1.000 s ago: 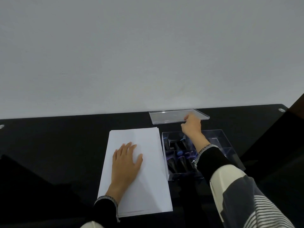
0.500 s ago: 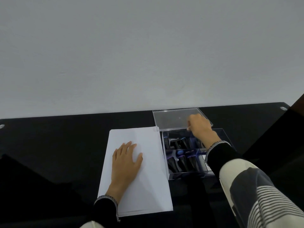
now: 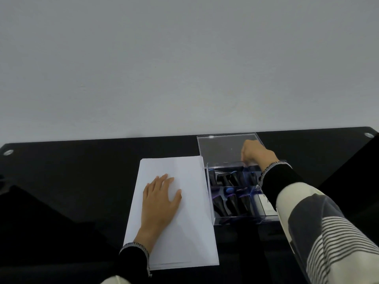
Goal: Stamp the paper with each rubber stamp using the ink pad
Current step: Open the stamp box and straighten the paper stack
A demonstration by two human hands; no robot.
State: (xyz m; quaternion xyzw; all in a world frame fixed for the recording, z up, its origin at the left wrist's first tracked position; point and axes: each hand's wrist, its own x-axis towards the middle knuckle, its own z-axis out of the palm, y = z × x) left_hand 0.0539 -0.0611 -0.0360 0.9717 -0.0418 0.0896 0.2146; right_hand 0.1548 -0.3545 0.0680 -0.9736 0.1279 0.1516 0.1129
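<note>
A stack of white rectangular paper sheets (image 3: 184, 222) is laid on a glossy black table (image 3: 71, 181), nearest the viewer. The left hand (image 3: 161, 198) is rested palm down on the paper, its fingers straight and slightly spread, holding nothing. Just to the right of the paper, a clear plastic compartment box (image 3: 235, 219) is set, its near wall touching or almost touching the sheets. Black rubber stamps with blue tops (image 3: 231, 198) are seen lying in two rows inside it, and a white label (image 3: 266, 203) shows in a right-hand compartment. Farther back, the flat clear plastic lid (image 3: 219, 149) is placed directly behind the box. The right hand (image 3: 256, 153) is reached over the lid's near right part; whether its fingers are gripping the lid cannot be told. A pale grey wall (image 3: 184, 68) is seen beyond.
</note>
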